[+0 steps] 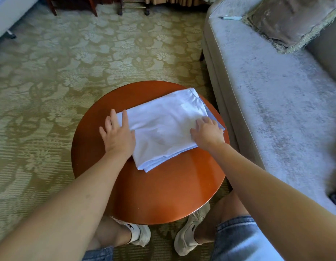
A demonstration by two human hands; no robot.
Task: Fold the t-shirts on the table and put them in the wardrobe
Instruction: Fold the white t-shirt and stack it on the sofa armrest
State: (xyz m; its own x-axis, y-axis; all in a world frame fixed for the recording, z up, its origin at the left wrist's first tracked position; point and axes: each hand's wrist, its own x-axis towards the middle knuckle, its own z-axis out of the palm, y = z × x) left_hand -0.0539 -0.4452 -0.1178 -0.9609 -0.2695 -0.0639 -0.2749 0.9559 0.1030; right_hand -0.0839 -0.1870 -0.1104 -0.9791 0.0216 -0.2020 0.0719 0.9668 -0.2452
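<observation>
Now the left hand and right hand lie flat, fingers loosely spread, at opposite ends of the folded t-shirt; smooth outward evenly, keeping its edges aligned.

Glossy wood table; seemingly cotton t-shirt.

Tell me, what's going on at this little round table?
A person is folding a white t-shirt on the round wooden table. The shirt lies folded into a neat rectangle, with cloth layers showing at its edges. The left hand presses flat on its left edge and the right hand rests on its right side, as if smoothing it. A grey sofa stands to the right. No wardrobe is in view.
</observation>
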